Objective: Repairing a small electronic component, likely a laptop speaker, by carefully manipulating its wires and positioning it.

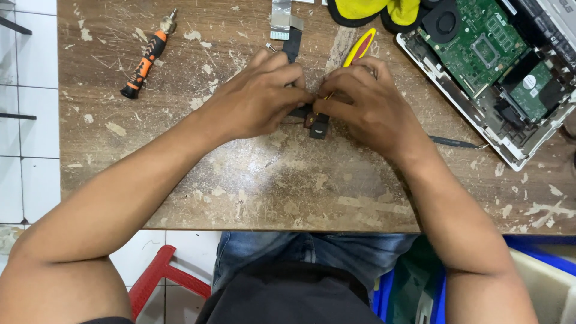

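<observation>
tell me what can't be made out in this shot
Head view:
- small dark part: mostly covered by the left hand and right hand; its kind is unclear.
- red and yellow screwdriver: tip hidden under the right hand.
- opened laptop: cut off by the top and right edges.

The table (270,186) is brown wood grain, flecked with pale scuffs. A screwdriver (146,57) has a black handle with orange bands. Another screwdriver (358,49) is yellow edged in red. The cloth (372,8) is bright yellow. The laptop (516,150) shell is white around a green board (474,42). The small part (318,125) is black. Jeans (312,249) are blue; the stool (157,279) is red.
</observation>
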